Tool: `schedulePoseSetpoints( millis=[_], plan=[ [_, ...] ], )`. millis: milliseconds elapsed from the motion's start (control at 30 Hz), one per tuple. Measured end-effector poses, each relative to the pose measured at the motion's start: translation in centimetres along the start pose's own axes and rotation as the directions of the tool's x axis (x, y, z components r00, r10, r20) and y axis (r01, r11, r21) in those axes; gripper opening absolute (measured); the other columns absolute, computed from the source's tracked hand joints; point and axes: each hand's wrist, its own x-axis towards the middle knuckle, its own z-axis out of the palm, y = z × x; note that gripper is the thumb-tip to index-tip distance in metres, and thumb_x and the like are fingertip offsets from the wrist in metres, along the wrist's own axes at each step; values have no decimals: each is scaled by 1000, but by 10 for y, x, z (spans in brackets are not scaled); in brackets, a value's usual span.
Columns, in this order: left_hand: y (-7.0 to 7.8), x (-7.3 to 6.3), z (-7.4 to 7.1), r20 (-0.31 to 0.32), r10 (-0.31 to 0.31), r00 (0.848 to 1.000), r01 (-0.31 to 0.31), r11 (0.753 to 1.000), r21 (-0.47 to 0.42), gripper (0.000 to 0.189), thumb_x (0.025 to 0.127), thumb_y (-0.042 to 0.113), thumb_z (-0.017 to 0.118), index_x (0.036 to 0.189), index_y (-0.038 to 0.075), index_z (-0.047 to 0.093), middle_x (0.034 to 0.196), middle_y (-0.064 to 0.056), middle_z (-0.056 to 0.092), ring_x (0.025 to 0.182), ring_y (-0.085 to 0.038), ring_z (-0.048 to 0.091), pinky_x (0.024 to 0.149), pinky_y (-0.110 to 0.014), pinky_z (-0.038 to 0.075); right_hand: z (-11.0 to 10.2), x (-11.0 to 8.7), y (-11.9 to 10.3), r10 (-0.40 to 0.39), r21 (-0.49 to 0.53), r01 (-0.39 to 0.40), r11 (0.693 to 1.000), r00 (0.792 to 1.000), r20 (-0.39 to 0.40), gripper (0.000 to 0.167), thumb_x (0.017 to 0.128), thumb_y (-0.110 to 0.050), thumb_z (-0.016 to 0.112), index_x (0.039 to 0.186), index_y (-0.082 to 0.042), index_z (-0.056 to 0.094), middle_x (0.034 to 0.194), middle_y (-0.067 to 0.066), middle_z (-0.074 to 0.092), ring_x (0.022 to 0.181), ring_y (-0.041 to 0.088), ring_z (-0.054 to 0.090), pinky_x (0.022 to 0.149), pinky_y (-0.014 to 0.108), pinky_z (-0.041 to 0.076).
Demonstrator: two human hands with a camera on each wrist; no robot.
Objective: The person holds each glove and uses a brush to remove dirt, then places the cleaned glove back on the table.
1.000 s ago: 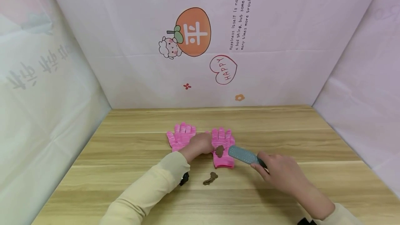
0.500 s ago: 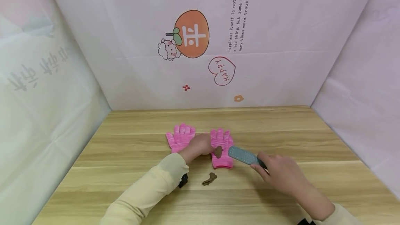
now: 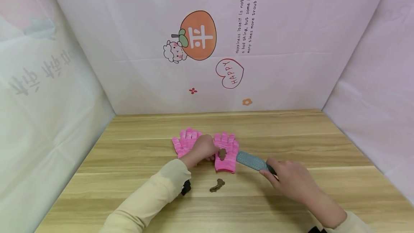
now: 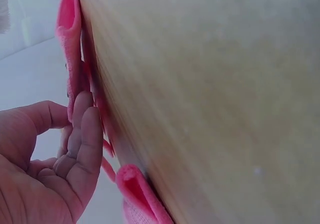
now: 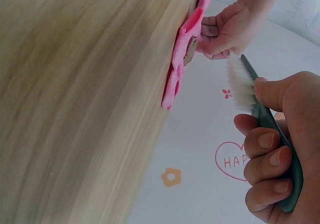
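Observation:
My left hand [image 3: 202, 147] pinches the left edge of a pink knit glove [image 3: 229, 161] between thumb and fingers, and in the left wrist view that edge stands off the table. A brown clump [image 3: 222, 154] sits on this glove's palm area. My right hand [image 3: 291, 177] grips the handle of a green brush [image 3: 251, 160]; its white bristles [image 5: 241, 83] show in the right wrist view. The brush head is just right of the glove, and I cannot tell if they touch. A second pink glove [image 3: 184, 145] lies to the left, partly hidden by my left hand.
Another brown piece [image 3: 217, 185] lies on the wooden table [image 3: 145, 128] in front of the gloves. A printed white sheet [image 3: 278, 67] stands behind the table, with white sheets at both sides.
My left hand has drawn the pinched glove a little to the left, with the brown clump on it. My right hand and the brush stay put.

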Motion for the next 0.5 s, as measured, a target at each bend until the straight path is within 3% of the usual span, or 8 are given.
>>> schedulePoseSetpoints(
  millis=[200, 300, 400, 467, 500],
  plan=[
    [-1, 0, -2, -21, -5, 1000, 5, 1000, -14, 30, 82, 3, 68, 56, 5, 53, 56, -10, 62, 49, -22, 63, 47, -30, 55, -1, 0, 0, 10, -6, -10, 1000, 1000, 7, 27, 88, -34, 73, 82, -16, 53, 58, -13, 39, 48, 1, 29, 41, 20, 21],
    [-2, 1, -1, -28, -38, 999, 36, 996, -82, 18, 81, 1, 70, 77, -5, 53, 61, -12, 62, 51, -22, 62, 49, -31, 56, -1, 0, 1, 18, -9, -18, 1000, 1000, 11, 27, 88, -34, 72, 83, -15, 54, 59, -13, 40, 48, 2, 29, 41, 20, 21],
    [-3, 1, -1, -25, -84, 996, 79, 983, -165, 45, 79, -2, 72, 113, -13, 43, 67, -14, 61, 53, -22, 62, 50, -31, 56, -2, 0, 1, 32, -7, -32, 999, 999, 25, 26, 89, -35, 71, 83, -16, 54, 58, -13, 39, 48, 2, 30, 41, 20, 22],
    [-4, 2, -2, -22, -106, 994, 99, 973, -211, 57, 78, -3, 72, 121, -14, 36, 69, -16, 61, 54, -23, 62, 50, -31, 57, -3, 0, 2, 40, -5, -40, 999, 999, 33, 26, 90, -35, 70, 83, -16, 54, 58, -13, 39, 48, 2, 30, 41, 20, 22],
    [-4, 2, -2, -20, -113, 993, 105, 967, -232, 54, 77, -4, 72, 118, -17, 40, 69, -17, 62, 53, -23, 62, 50, -31, 57, -3, -1, 2, 41, -4, -41, 999, 999, 35, 26, 90, -35, 70, 83, -16, 54, 58, -13, 38, 48, 2, 30, 41, 20, 22]
  ],
)
